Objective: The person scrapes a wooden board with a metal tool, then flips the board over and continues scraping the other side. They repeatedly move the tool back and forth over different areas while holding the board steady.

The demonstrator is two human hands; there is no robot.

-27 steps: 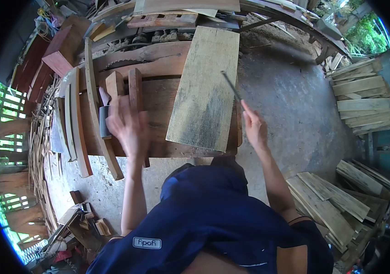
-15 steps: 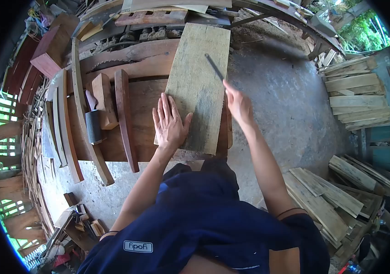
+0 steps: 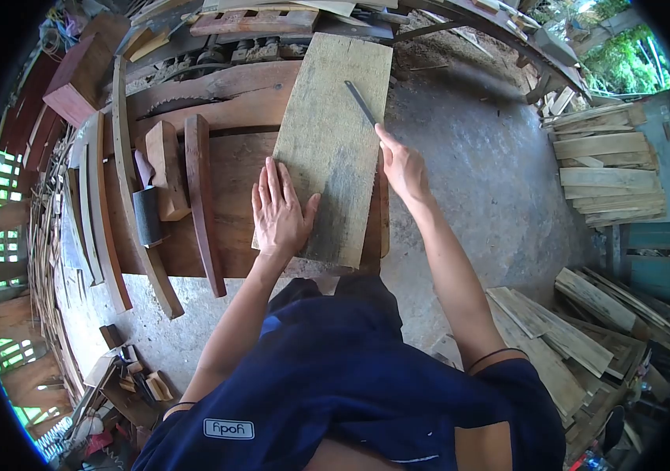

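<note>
A wide, rough-sawn wooden board (image 3: 327,118) lies lengthwise before me on the bench, tapering toward its far end. My left hand (image 3: 281,212) rests flat on the board's near left part, fingers stretched out and thumb apart. At the board's right edge, my right hand (image 3: 404,166) is closed round the near end of a thin, flat, dark metal strip (image 3: 361,102). The strip slants away to the left over the board, with what looks like a small hole at its far tip. Its held end is hidden in my fingers.
Left of the board, several curved wooden pieces (image 3: 203,204), a wood block (image 3: 166,169) and a dark grey cylinder (image 3: 147,217) lie on the bench (image 3: 244,180). Stacked planks (image 3: 606,177) stand at the right, with more boards (image 3: 551,337) lower right. Concrete floor (image 3: 476,188) lies between.
The view has shifted slightly, so the bench and board appear a little farther left. My right hand still holds the strip, angled much as before; my left hand stays flat on the board.
</note>
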